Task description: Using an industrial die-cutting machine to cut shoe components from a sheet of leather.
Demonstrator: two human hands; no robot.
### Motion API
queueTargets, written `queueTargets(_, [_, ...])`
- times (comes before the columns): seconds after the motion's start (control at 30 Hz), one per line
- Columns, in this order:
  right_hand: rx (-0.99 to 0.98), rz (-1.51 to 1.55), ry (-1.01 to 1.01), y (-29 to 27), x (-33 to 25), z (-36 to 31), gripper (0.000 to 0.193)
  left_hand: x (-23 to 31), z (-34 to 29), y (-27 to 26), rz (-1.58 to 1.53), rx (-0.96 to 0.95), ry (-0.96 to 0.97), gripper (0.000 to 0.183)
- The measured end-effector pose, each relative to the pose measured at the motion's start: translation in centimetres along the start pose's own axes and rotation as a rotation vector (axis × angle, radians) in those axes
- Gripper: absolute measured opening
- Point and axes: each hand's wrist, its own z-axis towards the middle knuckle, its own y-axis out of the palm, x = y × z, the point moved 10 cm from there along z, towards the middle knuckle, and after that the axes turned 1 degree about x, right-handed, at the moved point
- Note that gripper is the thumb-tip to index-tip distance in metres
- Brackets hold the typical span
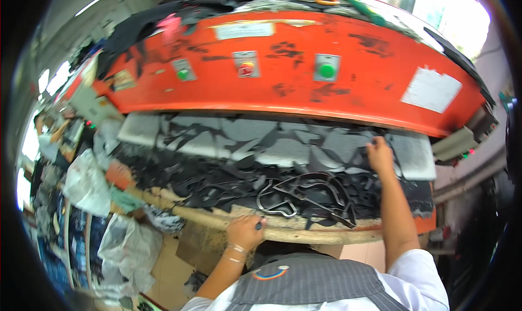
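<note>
My right hand (380, 154) reaches forward over the pale cutting board (410, 153). Its fingers are closed at the right end of a black sheet full of cut-out openings (274, 139), which lies across the board like a web. At the front edge of the bench rests my left hand (244, 233), closed round a small dark thing whose kind I cannot make out. Right of that hand, two bent metal cutting dies (276, 205) (326, 183) lie on a heap of black scraps (217, 178).
Beyond the board stands a red press beam (293, 93) with green and red buttons. More black material (157, 26) lies on top of it. Along the front runs a worn wooden bench edge (321, 236). White plastic bags (128, 251) stand at the left; another person (51, 134) is farther off.
</note>
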Motion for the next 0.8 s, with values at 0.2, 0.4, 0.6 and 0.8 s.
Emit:
queueTargets(0.2, [-0.016, -0.370, 0.073, -2.4, 2.7, 7.7, 0.043, 0.5, -0.9, -0.7, 0.025, -0.010, -0.114, 0.026])
queueTargets(0.4, [0.037, -0.468, 0.098, 0.7, 2.0, 12.5, 0.052, 1.4, 0.3, -1.0, -0.055, 0.027, -0.109, 0.020])
queueTargets(0.6, [0.051, -0.435, -0.114, 4.1, 1.6, 15.9, 0.039, -1.9, 2.6, -2.0, -0.161, -0.028, -0.258, 0.022])
queueTargets(0.8, [0.096, -0.523, -0.179, -0.1, 14.7, 20.0, 0.031, -15.1, 17.0, -1.3, -0.677, 0.069, -0.515, 0.018])
